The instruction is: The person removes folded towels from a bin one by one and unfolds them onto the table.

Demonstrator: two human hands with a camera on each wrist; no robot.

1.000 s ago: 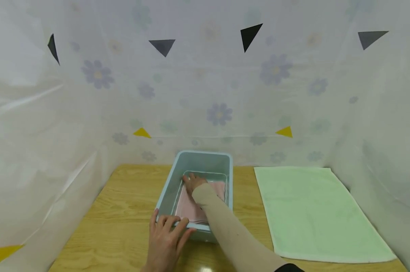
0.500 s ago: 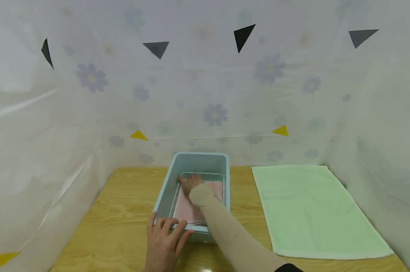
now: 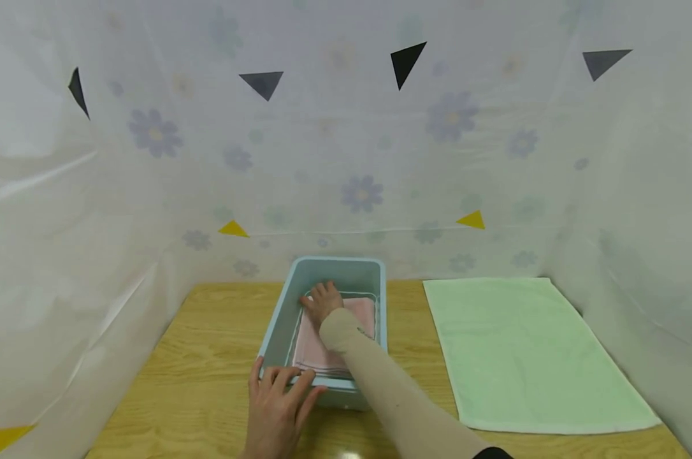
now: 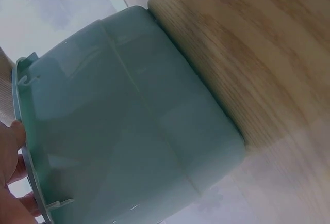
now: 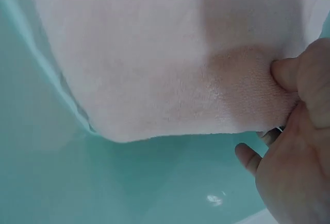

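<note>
Resting on the near rim of a light blue plastic bin (image 3: 288,309), the left hand (image 3: 277,408) lies with its fingers spread and fairly straight over the edge; the left wrist view shows only fingertips (image 4: 11,140) against the bin's (image 4: 129,136) outer wall, with wood-grain table (image 4: 258,53) beyond it. The bin stands at about 12 o'clock from the person, its long side running away from them, on the wooden table (image 3: 197,357).

Inside the bin lies a folded pink towel (image 3: 314,350), flat on the bottom and filling most of the floor. The right hand (image 3: 322,301), in a beige sleeve (image 3: 380,389), reaches down to the towel's far end. In the right wrist view the right hand (image 5: 296,146) pinches the towel's (image 5: 154,64) folded edge, thumb on top and fingers tucked under the terry cloth (the bin's glossy teal floor (image 5: 129,182) shows just beneath).

At about 2 o'clock, well apart from the bin, a pale green towel (image 3: 529,357) lies spread flat on the table. A white plastic sheet printed with faded flowers (image 3: 362,193) hangs round the table, with black (image 3: 406,60) and yellow (image 3: 472,220) triangles stuck on it. No brand, label or readable writing shows on the bin or either towel.
</note>
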